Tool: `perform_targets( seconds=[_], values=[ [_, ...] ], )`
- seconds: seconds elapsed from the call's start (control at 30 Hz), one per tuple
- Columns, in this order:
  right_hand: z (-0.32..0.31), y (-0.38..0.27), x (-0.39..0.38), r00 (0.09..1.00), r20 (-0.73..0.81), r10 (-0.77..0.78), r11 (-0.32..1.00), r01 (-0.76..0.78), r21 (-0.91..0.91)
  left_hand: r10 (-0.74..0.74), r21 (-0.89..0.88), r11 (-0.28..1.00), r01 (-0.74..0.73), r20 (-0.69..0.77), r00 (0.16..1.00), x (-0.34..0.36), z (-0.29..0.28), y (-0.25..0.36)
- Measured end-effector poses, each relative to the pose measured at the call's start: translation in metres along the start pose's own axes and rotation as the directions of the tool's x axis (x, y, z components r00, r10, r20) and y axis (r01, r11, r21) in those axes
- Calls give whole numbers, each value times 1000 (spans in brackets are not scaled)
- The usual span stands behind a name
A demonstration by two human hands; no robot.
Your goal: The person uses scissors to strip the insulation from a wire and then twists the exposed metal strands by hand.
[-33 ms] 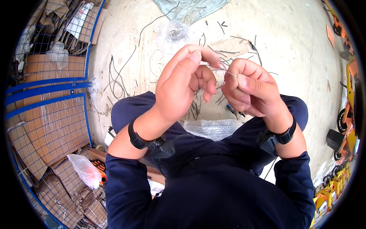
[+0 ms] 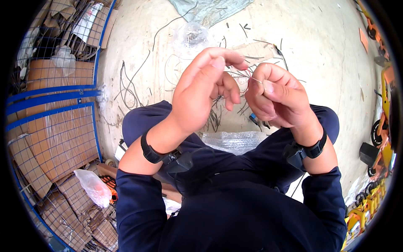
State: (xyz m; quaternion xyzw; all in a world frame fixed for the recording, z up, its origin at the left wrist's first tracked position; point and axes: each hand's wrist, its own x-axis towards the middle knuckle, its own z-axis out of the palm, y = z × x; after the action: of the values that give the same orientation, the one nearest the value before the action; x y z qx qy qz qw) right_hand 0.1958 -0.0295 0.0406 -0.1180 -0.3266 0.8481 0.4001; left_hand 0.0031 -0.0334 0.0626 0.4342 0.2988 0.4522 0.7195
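My right hand (image 2: 279, 94) is closed, its thumb and forefinger pinching thin wires (image 2: 251, 75), one reddish and one pale. The pale end crosses the forefinger and meets the thumb tip. Just left of it, my left hand (image 2: 201, 88) has its forefinger stretched out, its tip at the reddish wire. The left thumb stands apart from that fingertip, and the other fingers curl loosely below. What lies under those curled fingers is hidden. Beneath both hands, several dark cut cable pieces (image 2: 215, 119) are scattered on the floor.
A clear plastic bag (image 2: 191, 40) and a grey-green sheet (image 2: 210, 10) lie ahead. Bubble wrap (image 2: 235, 142) rests between my legs. Long black cable (image 2: 126, 90) loops at left, beside a blue wire-mesh cage (image 2: 54, 94) holding cardboard. Orange and yellow wheeled items (image 2: 380, 138) line the right.
My left forefinger has lifted slightly and straightened, its tip shifting up and right along the reddish wire. My right hand keeps its pinch and has barely moved.
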Motion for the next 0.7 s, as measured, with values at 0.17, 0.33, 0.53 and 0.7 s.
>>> perform_targets(
  seconds=[0.17,0.33,0.53,0.7],
  values=[
    [-7,-9,1,1000,15,-10,994,12,-105,177,298,935,-194,84,981,-2,-4,-22],
    [-6,-13,-3,999,4,34,987,-33,-158,434,711,528,-464,244,867,5,-7,-14],
    [-2,-15,-3,996,-31,82,969,-87,-231,412,691,551,-467,262,873,-1,-3,-7],
    [-1,-20,-3,993,-66,99,965,-113,-238,197,561,789,-250,154,968,-6,-4,-10]
  ],
)
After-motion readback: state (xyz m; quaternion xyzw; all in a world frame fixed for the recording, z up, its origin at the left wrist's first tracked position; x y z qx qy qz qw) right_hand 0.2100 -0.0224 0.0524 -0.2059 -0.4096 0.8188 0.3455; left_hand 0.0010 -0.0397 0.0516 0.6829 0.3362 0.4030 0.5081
